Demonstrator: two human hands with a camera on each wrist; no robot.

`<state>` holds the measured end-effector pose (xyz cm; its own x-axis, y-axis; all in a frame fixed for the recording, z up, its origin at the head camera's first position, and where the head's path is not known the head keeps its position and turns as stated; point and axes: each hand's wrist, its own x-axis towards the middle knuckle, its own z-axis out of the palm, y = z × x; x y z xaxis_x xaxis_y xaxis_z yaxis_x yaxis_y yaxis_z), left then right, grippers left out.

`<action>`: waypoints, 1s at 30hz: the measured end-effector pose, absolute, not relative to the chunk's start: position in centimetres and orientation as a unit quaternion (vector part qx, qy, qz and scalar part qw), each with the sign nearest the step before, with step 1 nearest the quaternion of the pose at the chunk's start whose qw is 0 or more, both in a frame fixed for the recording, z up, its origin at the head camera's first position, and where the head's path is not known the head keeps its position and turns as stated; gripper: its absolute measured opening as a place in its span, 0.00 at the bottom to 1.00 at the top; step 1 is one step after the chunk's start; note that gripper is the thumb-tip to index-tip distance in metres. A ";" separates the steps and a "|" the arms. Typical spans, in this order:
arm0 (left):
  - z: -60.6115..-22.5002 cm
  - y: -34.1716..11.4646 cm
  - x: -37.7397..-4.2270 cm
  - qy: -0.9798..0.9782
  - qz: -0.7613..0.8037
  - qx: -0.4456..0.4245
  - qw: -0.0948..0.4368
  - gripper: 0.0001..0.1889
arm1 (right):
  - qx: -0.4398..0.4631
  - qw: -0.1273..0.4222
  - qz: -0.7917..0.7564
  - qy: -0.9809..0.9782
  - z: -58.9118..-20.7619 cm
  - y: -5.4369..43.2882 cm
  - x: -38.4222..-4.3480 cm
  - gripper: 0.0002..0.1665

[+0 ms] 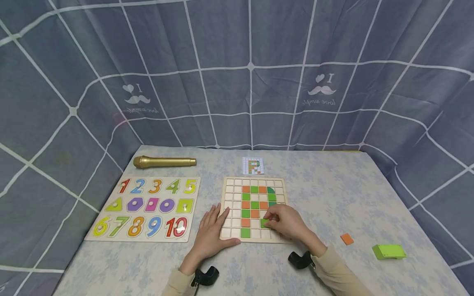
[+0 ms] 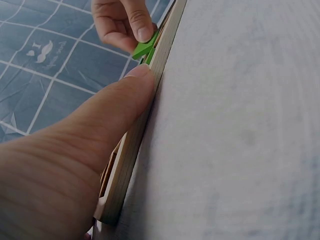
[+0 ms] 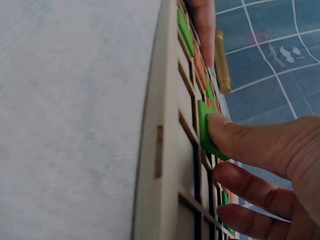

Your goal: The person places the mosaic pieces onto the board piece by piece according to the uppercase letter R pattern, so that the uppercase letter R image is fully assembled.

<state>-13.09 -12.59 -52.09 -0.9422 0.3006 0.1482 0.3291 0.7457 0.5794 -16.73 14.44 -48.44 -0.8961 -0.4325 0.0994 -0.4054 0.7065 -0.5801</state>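
Note:
A wooden grid board [image 1: 231,236] lies in the middle of the table, with green and orange square tiles set in several of its cells. My right hand [image 1: 286,222] pinches a green square tile [image 3: 206,131] between thumb and fingers, tilted over the lower right cells. On the board's left edge rests my left hand [image 1: 210,233], fingers spread over the frame and thumb [image 2: 125,92] along the near edge. Behind the board lies a small pattern card [image 1: 253,165] showing a coloured letter R on a grid.
To the left is a number and shape puzzle board [image 1: 142,209], with a gold microphone [image 1: 164,162] behind it. A loose orange tile [image 1: 347,239] and a green block [image 1: 389,251] lie at the right. A checked curtain [image 1: 237,90] surrounds the table.

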 end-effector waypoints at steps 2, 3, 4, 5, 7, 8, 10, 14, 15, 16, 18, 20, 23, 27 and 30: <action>-52.1 -12.6 -13.1 -0.934 -0.314 -0.169 0.022 0.52 | -0.235 0.005 -0.295 0.926 -48.6 14.4 -16.6 0.04; -52.1 -12.6 -13.1 -0.934 -0.314 -0.170 0.022 0.52 | -0.239 -0.004 -0.288 0.927 -48.6 14.5 -16.5 0.05; -52.2 -12.6 -13.1 -0.934 -0.315 -0.170 0.023 0.52 | -0.247 -0.015 -0.282 0.927 -48.7 14.5 -16.5 0.05; -52.2 -12.6 -13.0 -0.934 -0.314 -0.171 0.023 0.52 | -0.254 -0.025 -0.274 0.927 -48.8 14.6 -16.4 0.05; -52.2 -12.6 -13.1 -0.933 -0.314 -0.172 0.024 0.52 | -0.266 -0.038 -0.264 0.926 -48.8 14.7 -16.3 0.06; -52.2 -12.6 -13.1 -0.933 -0.314 -0.173 0.025 0.52 | -0.271 -0.042 -0.261 0.926 -48.7 14.8 -16.3 0.07; -52.2 -12.6 -13.1 -0.933 -0.315 -0.174 0.026 0.52 | -0.278 -0.046 -0.252 0.926 -48.6 14.9 -16.2 0.08; -52.2 -12.6 -13.1 -0.933 -0.314 -0.174 0.025 0.52 | -0.284 -0.046 -0.244 0.926 -48.5 15.0 -15.9 0.10; -52.2 -12.6 -13.1 -0.933 -0.314 -0.174 0.024 0.52 | -0.285 -0.047 -0.244 0.926 -48.5 15.0 -15.8 0.10; -52.2 -12.6 -13.1 -0.933 -0.314 -0.175 0.025 0.52 | -0.288 -0.049 -0.245 0.925 -48.6 15.0 -15.8 0.10; -52.1 -12.6 -13.1 -0.933 -0.314 -0.174 0.026 0.52 | -0.292 -0.054 -0.247 0.922 -48.7 15.1 -15.8 0.10; -52.1 -12.6 -13.2 -0.933 -0.315 -0.173 0.027 0.52 | -0.296 -0.062 -0.253 0.919 -48.8 15.2 -15.8 0.10; -52.1 -12.6 -13.2 -0.933 -0.315 -0.172 0.027 0.52 | -0.299 -0.073 -0.256 0.916 -49.1 15.2 -15.8 0.10; -52.1 -12.6 -13.1 -0.933 -0.313 -0.174 0.026 0.52 | -0.289 -0.074 -0.256 0.919 -49.3 15.3 -15.6 0.13; -52.0 -12.6 -13.1 -0.934 -0.311 -0.173 0.026 0.52 | -0.275 -0.074 -0.263 0.922 -49.4 15.5 -15.4 0.16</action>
